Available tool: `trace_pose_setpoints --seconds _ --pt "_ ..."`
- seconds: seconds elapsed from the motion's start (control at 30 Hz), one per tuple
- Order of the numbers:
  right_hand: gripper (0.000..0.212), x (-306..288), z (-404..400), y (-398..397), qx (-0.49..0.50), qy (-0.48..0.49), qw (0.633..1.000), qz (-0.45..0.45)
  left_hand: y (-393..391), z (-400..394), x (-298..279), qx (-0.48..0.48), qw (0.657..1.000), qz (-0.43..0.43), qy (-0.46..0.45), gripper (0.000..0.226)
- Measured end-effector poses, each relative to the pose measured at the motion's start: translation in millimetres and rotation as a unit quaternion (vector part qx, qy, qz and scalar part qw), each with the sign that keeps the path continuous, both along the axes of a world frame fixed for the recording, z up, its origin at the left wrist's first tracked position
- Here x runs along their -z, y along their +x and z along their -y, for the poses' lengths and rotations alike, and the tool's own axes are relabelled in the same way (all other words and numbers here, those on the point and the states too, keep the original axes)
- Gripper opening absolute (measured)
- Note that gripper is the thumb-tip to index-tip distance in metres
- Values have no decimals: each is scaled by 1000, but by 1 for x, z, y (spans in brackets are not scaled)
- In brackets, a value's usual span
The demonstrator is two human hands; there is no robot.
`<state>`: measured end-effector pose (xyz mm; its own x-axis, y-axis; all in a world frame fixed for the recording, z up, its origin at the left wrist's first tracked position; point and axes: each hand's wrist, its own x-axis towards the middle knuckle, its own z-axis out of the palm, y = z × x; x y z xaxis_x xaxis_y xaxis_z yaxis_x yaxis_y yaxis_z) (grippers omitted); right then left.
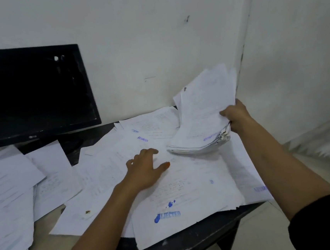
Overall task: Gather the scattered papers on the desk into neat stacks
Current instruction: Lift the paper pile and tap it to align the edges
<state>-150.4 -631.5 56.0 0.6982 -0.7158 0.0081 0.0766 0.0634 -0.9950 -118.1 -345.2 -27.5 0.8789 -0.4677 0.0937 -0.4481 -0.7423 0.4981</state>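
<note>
White printed papers (111, 166) lie scattered over the dark desk (201, 240), some with blue stamps. One sheet near the front edge carries a blue "REJECTED" stamp (168, 215). My right hand (236, 116) grips a thick bundle of papers (201, 117) by its right edge, tilted up above the desk's right side. My left hand (146, 171) rests on the loose sheets in the middle, fingers spread and slightly bent, thumb pointing right.
A black monitor (30, 91) stands at the back left, with more overlapping sheets (7, 196) in front of it. White walls (152, 45) meet in a corner behind the desk's right end. The desk's front right corner drops off to a pale floor (267, 234).
</note>
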Motion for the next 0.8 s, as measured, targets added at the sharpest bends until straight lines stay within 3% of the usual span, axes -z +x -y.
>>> trace_pose_setpoints --seconds 0.1,0.2,0.27,0.33,0.4,0.47,0.6,0.67,0.8 --pt "53 27 24 -9 7 76 996 -56 7 29 -9 30 998 -36 -48 63" --pt "27 48 37 -18 -18 125 983 -137 20 57 -12 30 992 -78 -96 71" --pt "17 60 47 -20 -39 116 975 -186 30 74 -9 24 988 -138 -70 77" --pt "26 67 56 -17 -56 83 973 -209 36 86 -4 3 983 -182 -18 83" --pt "56 67 63 -11 -73 27 973 -216 38 93 -1 -14 982 -187 -15 85" --pt "72 63 64 -6 -97 -14 974 -206 39 95 2 -17 984 -175 -36 85" --pt "65 57 69 1 -136 -46 974 -178 36 93 5 -3 984 -172 -35 117" --pt "59 50 69 1 -120 -50 982 -138 33 91 9 -3 984 -174 -30 136" --pt "59 30 67 2 -50 -12 998 -38 30 86 18 13 992 -127 -25 144"
